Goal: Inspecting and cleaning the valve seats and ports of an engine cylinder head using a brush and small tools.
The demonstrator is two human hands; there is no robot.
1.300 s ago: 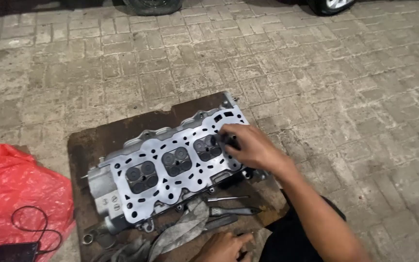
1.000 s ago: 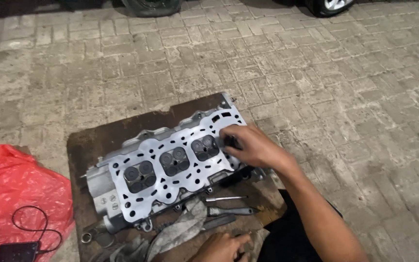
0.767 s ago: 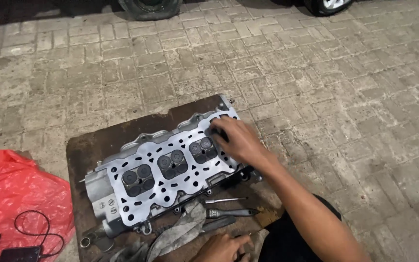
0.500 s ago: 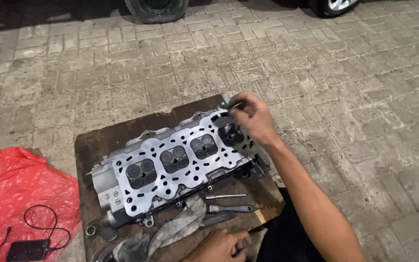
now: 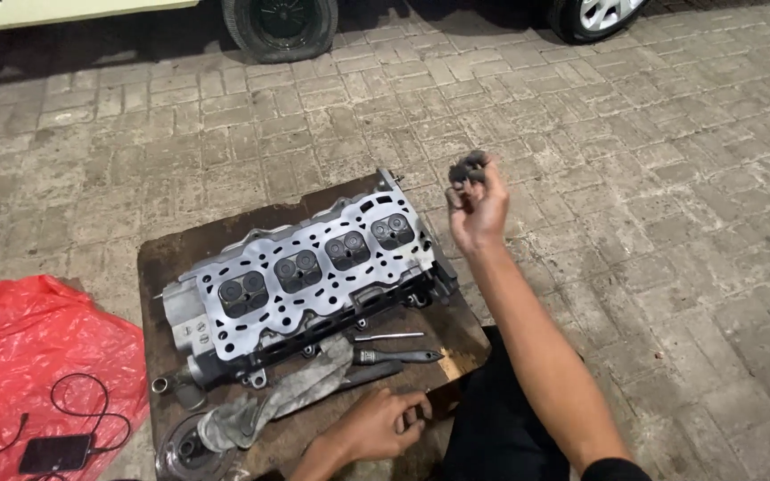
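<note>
A metal cylinder head (image 5: 305, 276) with four combustion chambers lies face up on a brown wooden board (image 5: 189, 249). My right hand (image 5: 477, 209) is raised above the paving to the right of the head, its fingers pinching a small dark round part (image 5: 468, 168). My left hand (image 5: 376, 426) rests on the board's front edge with fingers curled; I cannot tell whether it holds anything. It lies just below a screwdriver (image 5: 398, 356) and a thin metal rod (image 5: 389, 337).
A grey rag (image 5: 287, 392) lies in front of the head. A red plastic bag (image 5: 28, 356) with a phone (image 5: 53, 452) and cable sits at left. A round metal part (image 5: 191, 450) is at the board's corner. Car tyres (image 5: 280, 27) stand at the far edge of the brick paving.
My right hand left the right end of the cylinder head and rose up and to the right, carrying the small dark part. The view shifted, showing the car tyres.
</note>
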